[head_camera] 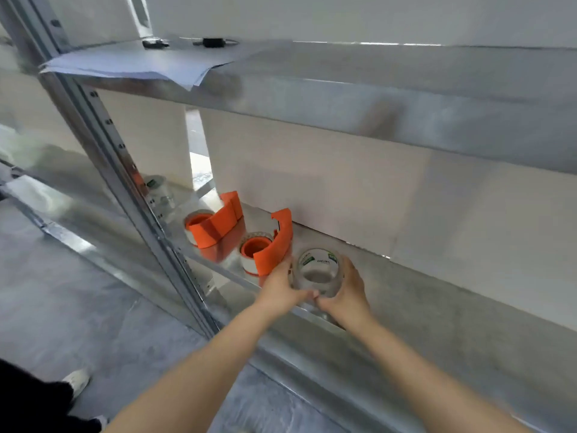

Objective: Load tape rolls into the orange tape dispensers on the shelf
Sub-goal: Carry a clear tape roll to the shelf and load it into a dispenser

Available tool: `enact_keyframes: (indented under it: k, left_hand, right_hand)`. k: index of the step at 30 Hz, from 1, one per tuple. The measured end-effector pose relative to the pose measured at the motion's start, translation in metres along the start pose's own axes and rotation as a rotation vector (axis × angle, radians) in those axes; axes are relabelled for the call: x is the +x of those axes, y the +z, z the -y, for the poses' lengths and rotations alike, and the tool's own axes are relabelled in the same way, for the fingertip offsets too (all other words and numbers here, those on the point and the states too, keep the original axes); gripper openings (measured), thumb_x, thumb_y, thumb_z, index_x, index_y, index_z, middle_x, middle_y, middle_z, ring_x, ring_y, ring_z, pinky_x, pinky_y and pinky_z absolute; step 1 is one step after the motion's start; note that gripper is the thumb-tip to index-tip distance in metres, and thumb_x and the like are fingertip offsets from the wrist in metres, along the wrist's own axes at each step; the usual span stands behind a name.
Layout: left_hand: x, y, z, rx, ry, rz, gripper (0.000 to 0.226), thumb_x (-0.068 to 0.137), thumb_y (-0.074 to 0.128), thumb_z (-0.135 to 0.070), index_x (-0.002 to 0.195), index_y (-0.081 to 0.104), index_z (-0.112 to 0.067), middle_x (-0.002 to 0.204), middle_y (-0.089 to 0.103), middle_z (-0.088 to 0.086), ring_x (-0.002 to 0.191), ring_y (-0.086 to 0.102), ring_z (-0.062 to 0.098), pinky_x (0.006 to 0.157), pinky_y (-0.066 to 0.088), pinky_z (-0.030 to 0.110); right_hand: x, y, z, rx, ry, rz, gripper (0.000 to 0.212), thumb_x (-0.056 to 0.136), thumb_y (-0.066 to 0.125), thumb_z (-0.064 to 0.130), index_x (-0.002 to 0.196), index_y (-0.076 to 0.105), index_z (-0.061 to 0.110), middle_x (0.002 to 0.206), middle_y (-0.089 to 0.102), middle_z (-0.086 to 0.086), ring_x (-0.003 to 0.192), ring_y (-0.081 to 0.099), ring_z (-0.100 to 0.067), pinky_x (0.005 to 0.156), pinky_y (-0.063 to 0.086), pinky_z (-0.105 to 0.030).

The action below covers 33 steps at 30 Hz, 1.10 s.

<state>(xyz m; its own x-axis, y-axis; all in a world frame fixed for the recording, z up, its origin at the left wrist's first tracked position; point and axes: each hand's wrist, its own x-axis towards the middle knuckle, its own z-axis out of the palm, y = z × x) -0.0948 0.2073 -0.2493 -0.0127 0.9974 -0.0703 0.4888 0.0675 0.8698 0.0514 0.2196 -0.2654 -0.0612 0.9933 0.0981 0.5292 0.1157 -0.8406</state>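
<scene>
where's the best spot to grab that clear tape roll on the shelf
Grip the clear tape roll by its curved outer wall, from the open front of the shelf. It lies flat with its hole up, so opposite sides are free, as both hands cup it now.

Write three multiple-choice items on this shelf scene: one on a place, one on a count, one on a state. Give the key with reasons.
1. Where is the clear tape roll that the hands hold?
A. Left of both dispensers
B. Right of the nearer orange dispenser
C. On the top shelf

2. How many orange dispensers are in view?
A. One
B. Two
C. Four

3. How is the clear roll held?
A. Between both hands
B. By one hand only
C. Untouched

Key: 1 B, it sits just right of the nearer dispenser; 2 B, the farther dispenser makes two; 3 A, left hand and right hand flank it.
</scene>
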Motion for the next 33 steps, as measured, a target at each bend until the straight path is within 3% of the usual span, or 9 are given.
enact_keyframes:
  k: [3,9,12,18,23,25,28,30,33]
  left_hand:
    - [0.022,-0.018,0.010,0.055,0.050,0.144,0.071,0.065,0.083,-0.023,0.127,0.050,-0.015,0.125,0.062,0.000,0.116,0.058,0.015,0.102,0.047,0.037]
    - [0.038,-0.027,0.024,0.161,0.138,0.314,0.068,0.071,0.076,-0.025,0.131,0.044,-0.018,0.128,0.055,-0.005,0.116,0.051,0.009,0.095,0.042,0.022]
    - [0.039,-0.028,0.022,0.160,0.167,0.368,0.065,0.073,0.071,-0.021,0.131,0.042,-0.018,0.127,0.053,-0.001,0.117,0.052,0.013,0.096,0.042,0.024]
    - [0.025,-0.035,0.013,0.296,0.256,0.204,0.076,0.082,0.061,-0.021,0.146,0.022,-0.015,0.156,0.024,0.006,0.143,0.028,0.022,0.115,0.029,0.031]
    - [0.028,-0.069,0.006,0.208,0.415,-0.052,0.054,0.085,0.059,-0.021,0.135,0.043,-0.011,0.153,0.034,0.007,0.139,0.034,0.018,0.104,0.021,0.013]
    - [0.033,-0.085,0.016,0.151,0.339,-0.191,0.047,0.086,0.059,-0.016,0.131,0.047,-0.008,0.149,0.040,0.010,0.137,0.037,0.021,0.102,0.022,0.012]
    - [0.047,-0.106,0.035,0.102,0.100,-0.226,0.051,0.088,0.055,-0.012,0.136,0.041,-0.004,0.149,0.038,0.014,0.139,0.033,0.025,0.109,0.021,0.018]
    - [0.061,-0.114,0.048,0.136,-0.124,-0.122,0.056,0.089,0.054,-0.017,0.140,0.037,-0.001,0.148,0.038,0.018,0.138,0.036,0.030,0.115,0.028,0.034]
    - [0.071,-0.119,0.058,0.225,-0.304,0.133,0.042,0.090,0.050,-0.021,0.124,0.054,0.002,0.125,0.059,0.024,0.116,0.056,0.036,0.097,0.046,0.041]
  right_hand:
    - [0.003,0.019,0.005,-0.008,0.069,-0.093,0.077,0.051,0.076,0.034,0.121,0.049,0.016,0.116,0.062,-0.005,0.107,0.059,-0.024,0.090,0.051,-0.041]
    - [-0.002,0.034,0.014,-0.126,0.193,-0.156,0.085,0.047,0.076,0.043,0.122,0.044,0.019,0.114,0.061,-0.003,0.103,0.060,-0.024,0.084,0.053,-0.040]
    - [-0.002,0.032,0.016,-0.173,0.254,-0.091,0.112,0.054,0.080,0.038,0.143,0.020,0.010,0.135,0.051,-0.009,0.122,0.050,-0.026,0.100,0.045,-0.040]
    - [0.002,0.036,0.021,-0.292,0.152,-0.128,0.107,0.065,0.077,0.036,0.148,0.012,0.013,0.154,0.024,-0.009,0.141,0.024,-0.026,0.115,0.021,-0.036]
    - [0.010,0.061,0.054,-0.215,-0.079,-0.162,0.082,0.071,0.071,0.029,0.141,0.033,0.009,0.149,0.033,-0.015,0.140,0.025,-0.024,0.114,0.024,-0.039]
    - [0.011,0.078,0.069,-0.176,-0.178,-0.087,0.080,0.069,0.072,0.028,0.138,0.037,0.010,0.143,0.038,-0.018,0.133,0.026,-0.013,0.109,0.026,-0.028]
    - [0.021,0.100,0.080,-0.271,-0.224,0.031,0.064,0.074,0.066,0.020,0.134,0.044,0.016,0.151,0.028,-0.015,0.133,0.036,-0.024,0.105,0.035,-0.028]
    - [0.028,0.113,0.080,-0.375,-0.155,0.002,0.044,0.077,0.062,0.022,0.120,0.054,0.017,0.156,0.018,-0.009,0.125,0.046,-0.028,0.088,0.036,-0.023]
    - [0.033,0.126,0.082,-0.407,-0.065,-0.065,0.016,0.082,0.056,0.020,0.093,0.057,0.009,0.156,0.019,-0.005,0.112,0.055,-0.028,0.079,0.044,-0.026]
